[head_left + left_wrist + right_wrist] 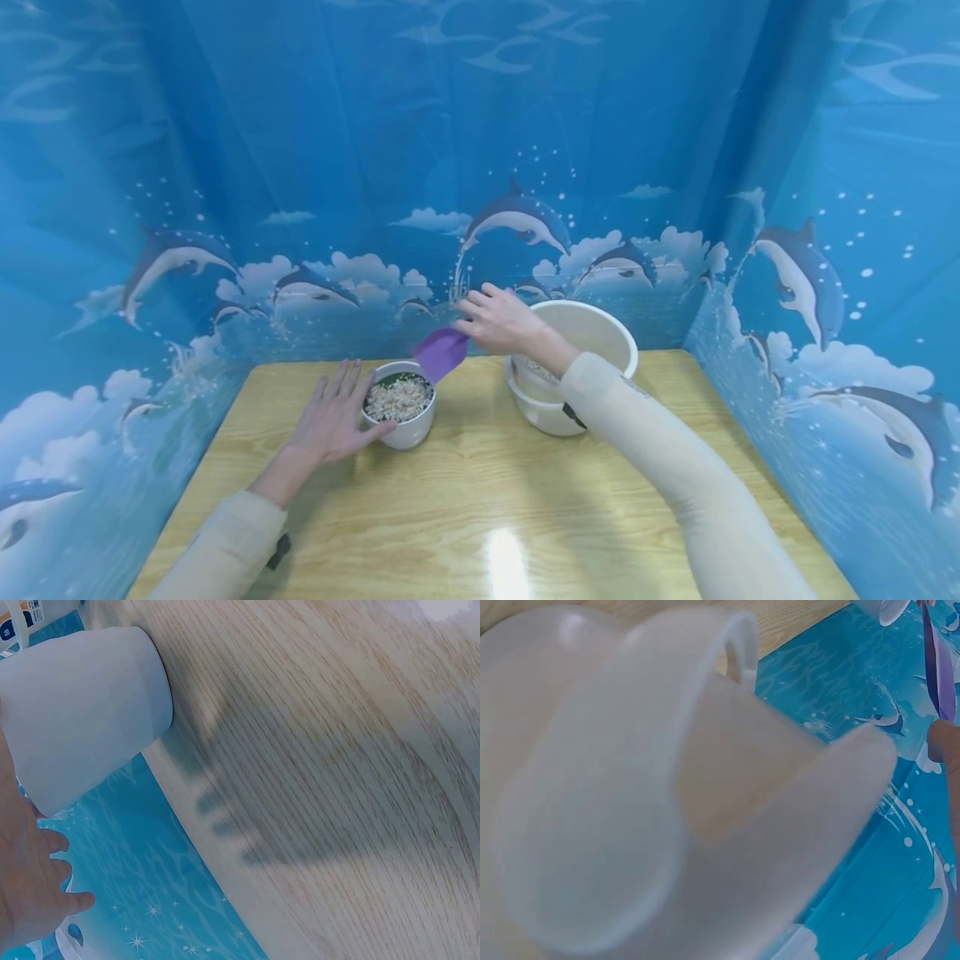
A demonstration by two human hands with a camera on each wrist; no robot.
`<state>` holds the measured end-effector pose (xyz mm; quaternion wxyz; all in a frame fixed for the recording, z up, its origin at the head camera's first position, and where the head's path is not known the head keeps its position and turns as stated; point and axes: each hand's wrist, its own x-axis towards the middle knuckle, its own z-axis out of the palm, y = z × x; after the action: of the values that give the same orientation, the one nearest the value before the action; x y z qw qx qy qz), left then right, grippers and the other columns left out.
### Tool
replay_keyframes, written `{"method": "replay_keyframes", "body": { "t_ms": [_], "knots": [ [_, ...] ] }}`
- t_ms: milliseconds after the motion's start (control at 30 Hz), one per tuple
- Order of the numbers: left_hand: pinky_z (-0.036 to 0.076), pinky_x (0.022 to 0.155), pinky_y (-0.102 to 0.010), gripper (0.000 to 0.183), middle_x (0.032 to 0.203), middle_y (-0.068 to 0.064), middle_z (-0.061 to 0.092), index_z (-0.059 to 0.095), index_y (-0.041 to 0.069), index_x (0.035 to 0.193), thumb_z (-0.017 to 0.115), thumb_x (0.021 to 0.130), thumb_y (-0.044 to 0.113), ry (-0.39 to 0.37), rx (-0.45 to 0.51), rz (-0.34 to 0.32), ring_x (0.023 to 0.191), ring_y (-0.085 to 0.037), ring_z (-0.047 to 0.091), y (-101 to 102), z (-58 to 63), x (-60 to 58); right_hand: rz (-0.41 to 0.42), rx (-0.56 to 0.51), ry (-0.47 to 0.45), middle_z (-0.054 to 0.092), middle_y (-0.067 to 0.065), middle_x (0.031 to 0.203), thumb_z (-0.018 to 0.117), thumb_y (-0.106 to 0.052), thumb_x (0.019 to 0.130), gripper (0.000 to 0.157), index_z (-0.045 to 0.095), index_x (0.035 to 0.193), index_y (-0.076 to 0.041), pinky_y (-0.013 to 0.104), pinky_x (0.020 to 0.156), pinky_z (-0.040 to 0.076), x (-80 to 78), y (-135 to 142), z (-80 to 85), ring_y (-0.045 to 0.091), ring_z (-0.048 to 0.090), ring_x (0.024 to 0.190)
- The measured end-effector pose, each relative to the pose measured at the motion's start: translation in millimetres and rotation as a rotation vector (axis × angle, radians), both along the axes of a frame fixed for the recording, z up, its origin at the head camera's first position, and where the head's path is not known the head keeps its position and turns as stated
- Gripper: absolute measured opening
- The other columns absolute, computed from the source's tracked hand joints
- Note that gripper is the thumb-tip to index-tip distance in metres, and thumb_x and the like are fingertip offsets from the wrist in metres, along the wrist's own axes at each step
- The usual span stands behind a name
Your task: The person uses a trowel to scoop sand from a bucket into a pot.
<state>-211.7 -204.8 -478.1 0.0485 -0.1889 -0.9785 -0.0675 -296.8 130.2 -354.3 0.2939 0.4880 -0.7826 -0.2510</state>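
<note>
A small white pot [411, 435] stands on the table, with pale granules [399, 398] covering most of its dark contents. My left hand [330, 421] is beside the pot, its fingers spread along the far left side and its thumb across the near side. In the left wrist view, the fingers stretch past the pot's wall [90, 712]. My right hand [498, 321] grips a purple scoop [442, 352] by its handle. The scoop's blade tilts down toward the pot's right rim; the inside of the blade is hidden.
A large white tub [630, 358] stands to the right, below my right forearm, with pale granules inside; the forearm covers part of it. The wooden table [450, 500] meets a blue dolphin-print curtain [360, 167] at the back and both sides.
</note>
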Motion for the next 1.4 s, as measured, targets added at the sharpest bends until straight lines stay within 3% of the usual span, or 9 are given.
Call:
{"method": "replay_keyframes", "body": {
  "t_ms": [233,500,667,1000,1400],
  "knots": [
    [0.014,0.131,-0.070,0.109,0.174,-0.029,0.014,0.027,0.003,0.166,0.056,0.092,0.078,-0.004,0.006,0.004,0.163,-0.050,0.013,-0.2,0.4,-0.7,0.007,-0.052,-0.018,0.075,0.004,0.115,0.068,-0.024,0.097,0.017,0.076,0.111,-0.021,0.037,0.089,0.054,1.1,12.8,-3.3,0.023,0.066,0.105],
    [0.016,0.131,-0.071,0.109,0.174,-0.030,0.016,0.028,0.002,0.165,0.055,0.093,0.079,0.001,0.003,-0.001,0.162,-0.052,0.015,0.2,0.8,-0.5,-0.057,-0.070,-0.087,0.074,0.005,0.116,0.076,-0.035,0.094,0.023,0.075,0.111,-0.019,0.039,0.090,0.056,8.6,24.8,-1.9,0.025,0.066,0.109],
    [0.017,0.131,-0.071,0.110,0.174,-0.029,0.015,0.026,0.003,0.166,0.056,0.092,0.079,0.001,0.005,-0.001,0.163,-0.051,0.015,0.2,1.6,-0.2,-0.059,-0.120,-0.118,0.074,0.006,0.111,0.075,-0.031,0.094,0.017,0.074,0.106,-0.018,0.040,0.087,0.057,12.0,34.0,-1.1,0.025,0.067,0.103],
    [0.016,0.131,-0.071,0.110,0.174,-0.029,0.015,0.026,0.003,0.166,0.054,0.093,0.079,-0.005,0.002,0.005,0.162,-0.051,0.015,1.0,1.7,-0.8,-0.033,-0.188,-0.107,0.075,0.008,0.107,0.077,-0.025,0.090,0.015,0.075,0.102,-0.015,0.042,0.089,0.058,13.2,59.7,-3.2,0.029,0.069,0.101],
    [0.014,0.132,-0.070,0.110,0.175,-0.028,0.013,0.024,0.004,0.167,0.054,0.093,0.079,-0.023,0.004,0.009,0.163,-0.050,0.012,1.1,2.3,0.3,-0.019,-0.269,-0.091,0.069,0.005,0.089,0.078,-0.022,0.085,0.014,0.074,0.097,-0.015,0.039,0.075,0.053,16.9,87.7,-4.9,0.024,0.063,0.082]
  ]
}}
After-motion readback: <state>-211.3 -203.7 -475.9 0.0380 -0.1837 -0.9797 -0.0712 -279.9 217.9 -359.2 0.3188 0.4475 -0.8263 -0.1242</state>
